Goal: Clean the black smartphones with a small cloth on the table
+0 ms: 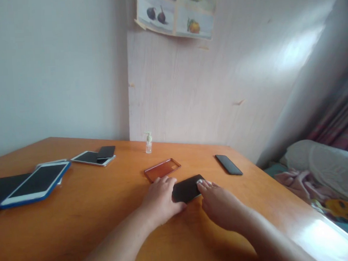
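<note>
A dark smartphone (186, 189) lies on the wooden table in front of me, its black face up. My left hand (161, 197) grips its left end, with the thumb along the near edge and the fingers at the far side. Over the right end, my right hand (213, 197) presses its bunched fingertips onto the phone's surface. A small white bit shows at those fingertips; I cannot tell what it is. Just beyond my left hand is a translucent brown phone case (161, 170), apart from the phone.
Another black phone (229, 165) lies at the right. A clear pump bottle (148, 143) stands near the wall. Left of it, a small black phone (106, 152) rests on a white tablet (89, 158). A blue-edged tablet (36, 184) sits at far left. Bedding (326, 175) lies beyond the table's right edge.
</note>
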Tool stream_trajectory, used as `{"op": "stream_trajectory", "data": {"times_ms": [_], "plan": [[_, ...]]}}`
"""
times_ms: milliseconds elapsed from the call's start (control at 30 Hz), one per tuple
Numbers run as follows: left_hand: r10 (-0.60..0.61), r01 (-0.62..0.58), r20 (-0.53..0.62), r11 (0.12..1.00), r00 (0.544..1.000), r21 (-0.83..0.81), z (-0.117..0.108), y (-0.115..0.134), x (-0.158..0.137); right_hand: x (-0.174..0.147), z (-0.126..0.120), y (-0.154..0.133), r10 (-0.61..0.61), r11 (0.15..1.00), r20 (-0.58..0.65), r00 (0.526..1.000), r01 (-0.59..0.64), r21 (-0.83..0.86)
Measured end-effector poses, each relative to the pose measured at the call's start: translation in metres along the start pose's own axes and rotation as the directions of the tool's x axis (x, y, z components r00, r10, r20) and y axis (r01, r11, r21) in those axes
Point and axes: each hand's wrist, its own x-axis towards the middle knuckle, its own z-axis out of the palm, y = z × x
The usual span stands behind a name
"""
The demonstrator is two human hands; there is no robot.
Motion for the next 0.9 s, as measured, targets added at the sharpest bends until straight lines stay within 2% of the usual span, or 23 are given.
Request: {"op": "stream_trajectory", "data": {"times_ms": [133,167,333,400,500,533,567,667,733,800,900], "plan": [[-0.003,0.003,-0.003,1.0,1.0,0.005,0.001,-0.001,-0.001,-0.004,-0.004,-0.011,-0.168,0.98,0.007,0.986,0.167,0.108],[0.001,-0.001,-0.004,1.0,1.0,0.006,0.002,-0.001,-0.001,-0.003,-0.003,-0.008,-0.159,0.981,0.003,0.987,0.157,0.116],[0.019,-0.019,-0.02,1.0,1.0,0.001,0.001,0.0,-0.001,0.008,0.003,0.01,0.058,0.995,-0.02,0.998,-0.057,0.078],[0.006,-0.006,-0.006,1.0,1.0,-0.004,0.0,0.002,-0.001,0.008,0.002,0.006,0.001,0.994,-0.043,0.999,0.003,0.109],[-0.021,0.021,0.017,1.0,1.0,-0.006,-0.003,0.004,-0.001,0.007,-0.001,-0.005,-0.157,0.963,-0.08,0.984,0.171,0.209],[-0.025,0.025,0.018,1.0,1.0,-0.006,-0.004,0.004,-0.001,0.008,-0.001,-0.006,-0.169,0.956,-0.085,0.982,0.185,0.23],[-0.025,0.026,0.017,1.0,1.0,-0.008,-0.004,0.005,-0.001,0.01,0.001,-0.004,-0.148,0.958,-0.086,0.985,0.164,0.237],[-0.015,0.015,0.004,1.0,1.0,-0.016,-0.003,0.005,0.0,0.02,0.011,0.009,0.014,0.978,-0.087,0.996,0.005,0.208],[-0.017,0.017,-0.005,1.0,1.0,-0.022,-0.001,0.004,0.0,0.026,0.015,0.013,0.055,0.979,-0.107,0.993,-0.032,0.202],[-0.027,0.027,-0.005,0.999,1.0,-0.033,0.001,0.002,0.001,0.027,0.014,0.007,-0.007,0.973,-0.136,0.991,0.038,0.226],[-0.033,0.032,-0.02,0.998,0.999,-0.046,0.004,0.0,0.0,0.024,0.004,-0.015,-0.167,0.937,-0.151,0.974,0.204,0.284]]}}
